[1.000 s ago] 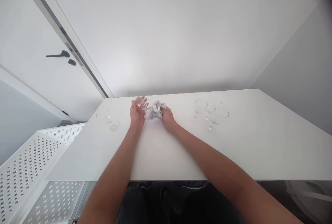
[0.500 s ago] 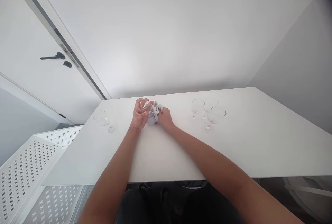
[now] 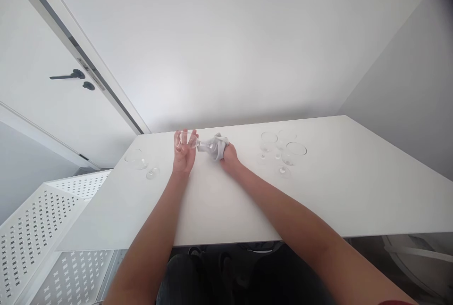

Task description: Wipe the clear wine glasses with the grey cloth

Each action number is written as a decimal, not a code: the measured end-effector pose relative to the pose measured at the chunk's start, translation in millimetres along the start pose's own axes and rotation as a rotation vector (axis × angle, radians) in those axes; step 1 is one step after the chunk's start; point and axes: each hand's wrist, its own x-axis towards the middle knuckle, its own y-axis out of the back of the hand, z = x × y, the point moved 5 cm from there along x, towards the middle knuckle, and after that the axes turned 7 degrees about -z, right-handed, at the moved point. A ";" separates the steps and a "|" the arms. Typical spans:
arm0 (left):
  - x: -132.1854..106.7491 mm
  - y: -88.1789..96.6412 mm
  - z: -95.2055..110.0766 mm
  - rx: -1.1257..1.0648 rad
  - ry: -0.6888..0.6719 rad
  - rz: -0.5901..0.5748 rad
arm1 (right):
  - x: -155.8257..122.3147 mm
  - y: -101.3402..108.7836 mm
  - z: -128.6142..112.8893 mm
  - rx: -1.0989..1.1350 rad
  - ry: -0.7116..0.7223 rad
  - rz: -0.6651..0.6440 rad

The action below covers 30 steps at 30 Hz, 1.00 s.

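My left hand (image 3: 184,154) cups the bowl of a clear stemmed glass (image 3: 187,141) held sideways above the white table (image 3: 318,201). Its stem points right into a crumpled grey cloth (image 3: 215,146). My right hand (image 3: 229,156) is closed around that cloth, wrapped over the stem or foot of the glass. Both hands hover near the table's far edge.
One clear glass (image 3: 138,160) lies on its side at the table's left end. Three upright stemmed glasses (image 3: 285,147) stand to the right of my hands. A white perforated metal rack (image 3: 42,220) sits left of the table, with a door and dark handle (image 3: 69,76) behind.
The glass has turned and my left hand has shifted slightly left, opening around the bowl. The cloth in my right hand slid from the bowl toward the stem end.
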 end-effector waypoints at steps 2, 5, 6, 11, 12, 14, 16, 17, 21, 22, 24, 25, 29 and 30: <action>0.5 3.6 2.2 -0.009 -0.052 0.020 | -3.3 3.7 -7.4 -0.063 0.101 0.077; -0.2 0.1 0.2 -0.030 -0.036 -0.020 | -9.6 -4.0 -16.0 -0.023 0.143 0.005; -0.8 -2.6 -1.2 -0.031 -0.011 -0.038 | -11.2 -10.8 -16.9 0.049 0.098 -0.094; -3.4 -13.8 -3.9 -0.016 0.093 -0.075 | -16.2 -31.1 -18.3 0.162 -0.059 -0.426; -3.5 -14.9 -3.3 -0.016 0.101 -0.075 | -14.4 -29.4 -16.5 0.126 -0.042 -0.409; -3.6 -16.8 -2.2 -0.013 0.114 -0.077 | -9.0 -22.3 -11.2 0.037 0.019 -0.311; -3.7 -18.7 -1.5 -0.007 0.125 -0.082 | -4.3 -12.7 -7.2 -0.059 0.097 -0.165; -3.8 -19.9 -1.4 -0.004 0.130 -0.089 | -2.9 -8.0 -6.7 -0.100 0.131 -0.088; -4.4 -23.2 -3.7 0.019 0.157 -0.145 | -1.2 0.1 -6.8 -0.006 0.113 0.026; -4.3 -22.6 -4.1 0.028 0.153 -0.150 | -0.8 -1.6 -5.6 0.057 0.063 -0.009; -3.6 -19.7 -4.3 0.042 0.132 -0.137 | -0.4 -6.9 -3.5 0.104 -0.016 -0.104; -3.1 -17.8 -4.3 0.043 0.122 -0.125 | -0.3 -8.4 -2.7 0.075 -0.030 -0.134; -0.6 -11.1 -4.3 0.032 0.097 -0.065 | 0.0 -6.3 -2.0 -0.165 0.025 -0.098; 0.0 -9.5 -3.7 0.029 0.081 -0.050 | -0.3 -6.6 -1.5 -0.180 0.025 -0.101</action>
